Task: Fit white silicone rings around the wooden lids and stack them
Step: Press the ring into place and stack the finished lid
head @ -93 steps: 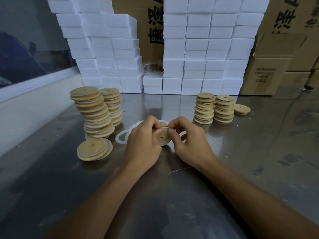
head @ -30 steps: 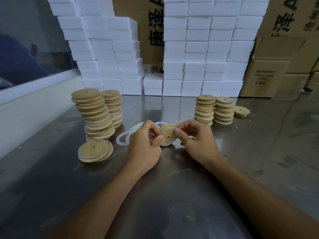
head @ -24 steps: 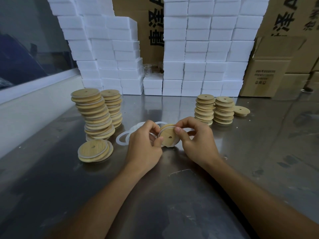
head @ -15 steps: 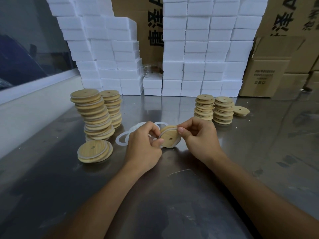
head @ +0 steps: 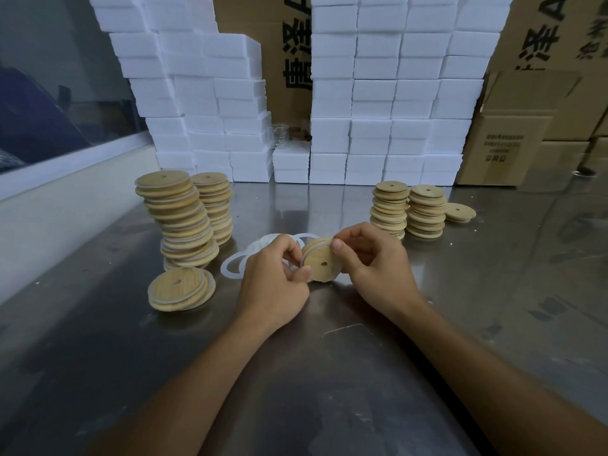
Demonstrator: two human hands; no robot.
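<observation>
A: How are the hands set?

B: Both forearms come in from the near edge of the steel table (head: 493, 291) and meet at the middle. The left hand (head: 273, 284) is curled, its thumb and fingertips pinching the nine o'clock edge of a wooden lid (head: 320, 263). The right hand (head: 378, 268) pinches the lid's rim at about one o'clock with thumb and forefinger, the other fingers curled behind it.

A: And the lid itself?

B: It is held tilted between the two hands, its flat face toward the camera, a small hole at its middle. A thin white ring (head: 309, 250) runs along its upper rim, near eleven o'clock; how far round it is seated I cannot tell.

A: What else is there?

B: Loose white rings (head: 235, 266) lie flat on the table just behind the left hand. At ten o'clock from the hands stand two tall leaning stacks of ringed lids (head: 179, 222), with a low pile (head: 181, 289) beside their foot. At two o'clock stand two shorter stacks of bare lids (head: 408, 212) and a single lid (head: 460, 212). All are round, pale-grained discs. White foam blocks (head: 378, 93) and cardboard boxes (head: 513, 136) line the far edge.
</observation>
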